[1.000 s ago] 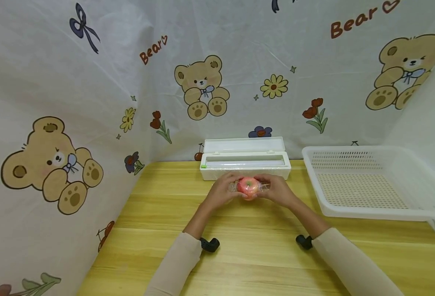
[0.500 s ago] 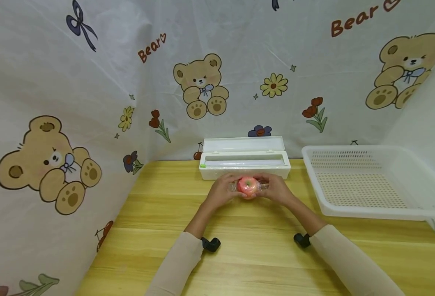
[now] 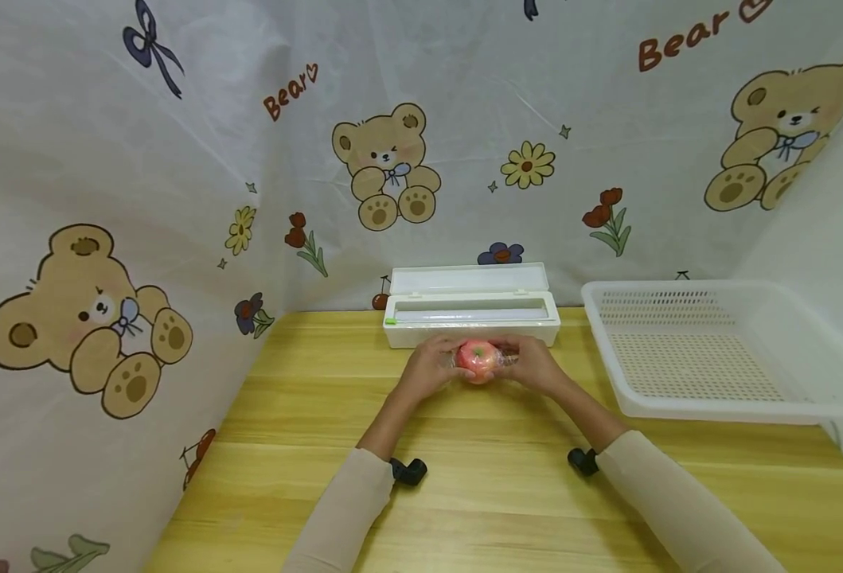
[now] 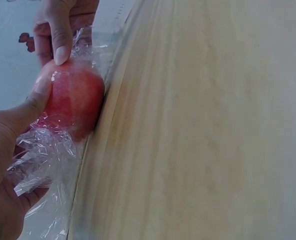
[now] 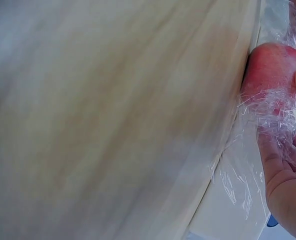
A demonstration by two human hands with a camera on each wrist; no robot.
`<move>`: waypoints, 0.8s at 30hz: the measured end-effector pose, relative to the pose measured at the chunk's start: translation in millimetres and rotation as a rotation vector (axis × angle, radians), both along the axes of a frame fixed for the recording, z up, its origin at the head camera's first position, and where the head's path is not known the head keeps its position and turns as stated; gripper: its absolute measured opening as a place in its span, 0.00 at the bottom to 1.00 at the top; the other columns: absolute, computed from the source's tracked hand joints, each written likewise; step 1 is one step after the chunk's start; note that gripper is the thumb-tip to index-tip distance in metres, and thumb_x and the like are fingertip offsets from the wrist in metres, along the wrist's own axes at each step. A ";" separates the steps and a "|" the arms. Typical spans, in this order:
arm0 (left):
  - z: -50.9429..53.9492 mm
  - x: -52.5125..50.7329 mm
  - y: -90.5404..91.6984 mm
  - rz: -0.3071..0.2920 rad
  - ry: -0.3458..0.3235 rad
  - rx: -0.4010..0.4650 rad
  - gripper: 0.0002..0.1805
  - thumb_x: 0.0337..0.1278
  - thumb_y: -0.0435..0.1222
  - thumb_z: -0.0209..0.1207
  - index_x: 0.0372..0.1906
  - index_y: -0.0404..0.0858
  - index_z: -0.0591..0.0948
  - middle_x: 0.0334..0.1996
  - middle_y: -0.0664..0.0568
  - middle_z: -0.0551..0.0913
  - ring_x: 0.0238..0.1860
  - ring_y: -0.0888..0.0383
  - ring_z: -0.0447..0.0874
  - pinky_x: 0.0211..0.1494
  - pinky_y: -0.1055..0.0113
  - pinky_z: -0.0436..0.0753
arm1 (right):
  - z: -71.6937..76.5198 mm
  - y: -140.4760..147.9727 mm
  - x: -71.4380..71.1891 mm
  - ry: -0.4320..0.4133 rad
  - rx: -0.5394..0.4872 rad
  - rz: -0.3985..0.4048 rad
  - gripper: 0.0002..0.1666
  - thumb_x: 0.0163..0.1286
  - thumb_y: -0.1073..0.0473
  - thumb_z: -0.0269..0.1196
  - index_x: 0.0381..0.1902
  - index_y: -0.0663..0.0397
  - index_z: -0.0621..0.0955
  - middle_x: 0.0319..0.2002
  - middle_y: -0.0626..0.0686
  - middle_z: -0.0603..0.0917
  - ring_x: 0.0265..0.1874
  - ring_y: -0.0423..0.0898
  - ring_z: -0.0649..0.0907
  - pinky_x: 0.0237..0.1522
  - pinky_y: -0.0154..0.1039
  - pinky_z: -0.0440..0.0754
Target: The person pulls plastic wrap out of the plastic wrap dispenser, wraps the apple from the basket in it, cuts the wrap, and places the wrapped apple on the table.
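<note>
A red apple [image 3: 477, 364], stem up, sits between both hands just in front of the white cling film box. Clear cling film [image 4: 43, 155] covers it and bunches out at both sides. On the left, my left hand [image 3: 427, 371] grips the apple, thumb pressed on its skin and fingers curled about the gathered film. My right hand [image 3: 533, 368] holds the opposite side, with its thumb on the apple and its fingers among the crumpled film [image 5: 278, 117]. The fingers behind the apple are partly hidden.
The cling film box [image 3: 471, 333] stands at the back of the wooden table [image 3: 478, 493], lid raised and a roll inside. To the right is a white perforated basket [image 3: 708, 410]. A bear-printed cloth [image 3: 457, 223] hangs behind and at the left.
The hands and apple keep nearly the same pose. The whole scene shifts slightly left in the head view.
</note>
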State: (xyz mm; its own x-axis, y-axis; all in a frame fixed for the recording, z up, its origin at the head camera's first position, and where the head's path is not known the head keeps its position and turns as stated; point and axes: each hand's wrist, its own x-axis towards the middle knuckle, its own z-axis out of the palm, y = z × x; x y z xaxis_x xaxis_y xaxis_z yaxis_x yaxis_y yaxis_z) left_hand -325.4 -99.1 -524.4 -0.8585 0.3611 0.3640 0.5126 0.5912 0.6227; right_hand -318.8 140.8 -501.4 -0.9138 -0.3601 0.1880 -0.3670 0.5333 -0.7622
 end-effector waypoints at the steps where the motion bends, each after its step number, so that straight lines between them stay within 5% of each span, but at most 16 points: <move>1: -0.3 -0.1 -0.3 -0.004 -0.011 0.028 0.36 0.42 0.45 0.79 0.62 0.42 0.83 0.59 0.51 0.84 0.62 0.52 0.78 0.68 0.58 0.75 | 0.0 -0.6 -0.1 0.001 0.002 -0.003 0.34 0.54 0.63 0.80 0.59 0.64 0.82 0.55 0.61 0.85 0.56 0.59 0.83 0.60 0.56 0.80; 7: -2.0 -0.9 -3.5 -0.013 -0.081 0.116 0.36 0.39 0.46 0.80 0.61 0.47 0.84 0.58 0.55 0.84 0.62 0.55 0.78 0.68 0.57 0.74 | 2.1 -3.3 -0.5 0.007 0.007 -0.001 0.33 0.53 0.64 0.80 0.58 0.64 0.82 0.54 0.61 0.86 0.55 0.59 0.83 0.59 0.56 0.81; 14: -0.6 0.0 -6.1 -0.060 -0.042 0.092 0.37 0.42 0.44 0.80 0.63 0.45 0.83 0.61 0.54 0.83 0.64 0.54 0.77 0.70 0.56 0.73 | 1.9 -0.4 -3.4 0.019 -0.025 0.048 0.31 0.57 0.64 0.78 0.58 0.65 0.81 0.53 0.61 0.85 0.54 0.60 0.83 0.58 0.56 0.82; 24: 1.2 3.5 -9.9 -0.028 -0.042 0.031 0.38 0.46 0.48 0.78 0.65 0.45 0.81 0.63 0.51 0.80 0.65 0.51 0.75 0.71 0.53 0.72 | 0.5 -0.7 -2.1 0.017 -0.066 0.063 0.31 0.57 0.66 0.77 0.58 0.67 0.81 0.52 0.62 0.85 0.53 0.58 0.83 0.57 0.56 0.82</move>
State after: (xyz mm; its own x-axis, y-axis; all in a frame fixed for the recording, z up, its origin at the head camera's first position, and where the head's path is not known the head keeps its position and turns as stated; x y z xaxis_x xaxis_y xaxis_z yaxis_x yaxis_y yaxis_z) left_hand -321.9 -109.0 -523.2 -0.8631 0.3739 0.3395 0.5017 0.5573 0.6617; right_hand -320.9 140.1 -500.9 -0.8862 -0.4031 0.2285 -0.4114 0.4576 -0.7882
